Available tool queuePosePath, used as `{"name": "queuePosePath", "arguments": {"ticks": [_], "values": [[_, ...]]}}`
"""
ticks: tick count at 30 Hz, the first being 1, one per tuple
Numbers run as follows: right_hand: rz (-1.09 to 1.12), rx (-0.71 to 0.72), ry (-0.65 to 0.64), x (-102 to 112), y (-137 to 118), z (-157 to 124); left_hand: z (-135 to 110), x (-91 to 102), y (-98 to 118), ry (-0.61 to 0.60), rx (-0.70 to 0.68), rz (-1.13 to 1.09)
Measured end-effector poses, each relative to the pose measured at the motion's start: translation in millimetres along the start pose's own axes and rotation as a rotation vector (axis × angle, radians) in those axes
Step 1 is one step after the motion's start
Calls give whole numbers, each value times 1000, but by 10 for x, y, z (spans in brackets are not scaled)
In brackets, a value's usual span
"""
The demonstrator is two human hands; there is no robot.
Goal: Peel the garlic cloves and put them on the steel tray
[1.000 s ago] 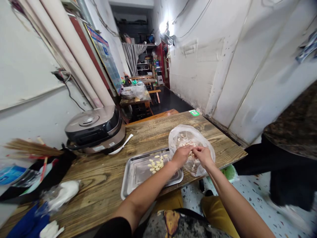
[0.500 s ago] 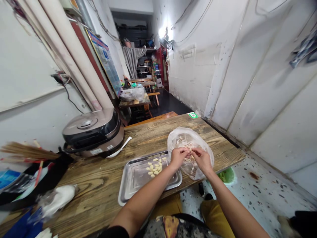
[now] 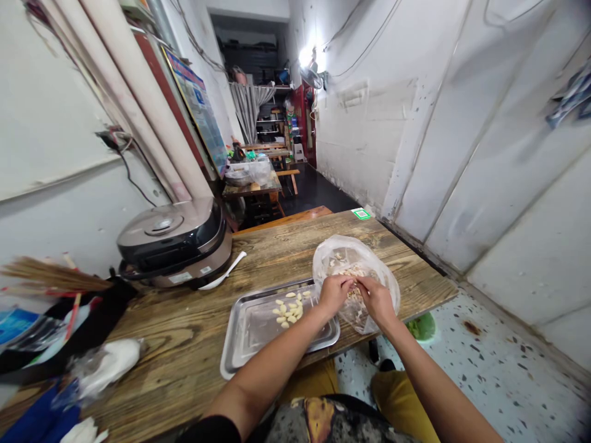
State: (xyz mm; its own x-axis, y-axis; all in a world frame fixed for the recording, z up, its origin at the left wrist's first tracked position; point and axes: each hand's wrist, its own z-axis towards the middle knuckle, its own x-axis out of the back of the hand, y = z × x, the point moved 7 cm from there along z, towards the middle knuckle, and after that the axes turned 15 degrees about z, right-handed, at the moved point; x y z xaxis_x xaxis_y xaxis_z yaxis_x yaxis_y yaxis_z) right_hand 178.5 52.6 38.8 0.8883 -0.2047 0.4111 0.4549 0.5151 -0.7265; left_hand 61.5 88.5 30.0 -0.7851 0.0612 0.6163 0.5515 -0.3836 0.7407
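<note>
Both hands meet over the open mouth of a clear plastic bag (image 3: 329, 252), in which garlic cloves and papery skins (image 3: 353, 271) lie. My left hand (image 3: 334, 294) is pinched, with its fingertips against those of my right hand (image 3: 376, 300). Between them is a small garlic clove, mostly covered by the fingers. My right hand is also pinched on it. Left of the bag, a metal tray (image 3: 244, 343) carries several peeled pale garlic cloves (image 3: 290, 311). My left forearm passes over the tray's right part.
A rice cooker (image 3: 175, 240) stands at the table's back left, beside a white spoon (image 3: 226, 271). Near the left edge are a black holder with sticks (image 3: 50, 277) and a white bundle in plastic (image 3: 111, 366). A green basin (image 3: 422, 326) sits on the floor at right.
My fingertips have drawn closer around the garlic clove, which shows less than before. The view has shifted slightly; the tray and bag stay in place.
</note>
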Motion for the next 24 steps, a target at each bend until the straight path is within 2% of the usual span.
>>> {"name": "queuePosePath", "arguments": {"ticks": [6,9,11,13,15,17,20,24], "values": [[1,-2,-3,6,-36,7,-10,73,214,81,-192,247],[45,-30,6,24,-22,14,-6,85,266,103,-213,273],[122,-76,33,42,38,13,18,47,196,69,-122,155],[268,-167,75,48,154,-1,44,-38,61,9,30,-51],[514,-311,123,20,314,-35,59,-136,-63,-45,159,-236],[810,-473,195,-27,464,-88,70,-181,-139,-68,227,-295],[1166,-662,317,-69,579,-158,79,-127,-145,-80,207,-87],[1373,-793,331,-80,577,-178,81,5,-37,-26,63,419]]}}
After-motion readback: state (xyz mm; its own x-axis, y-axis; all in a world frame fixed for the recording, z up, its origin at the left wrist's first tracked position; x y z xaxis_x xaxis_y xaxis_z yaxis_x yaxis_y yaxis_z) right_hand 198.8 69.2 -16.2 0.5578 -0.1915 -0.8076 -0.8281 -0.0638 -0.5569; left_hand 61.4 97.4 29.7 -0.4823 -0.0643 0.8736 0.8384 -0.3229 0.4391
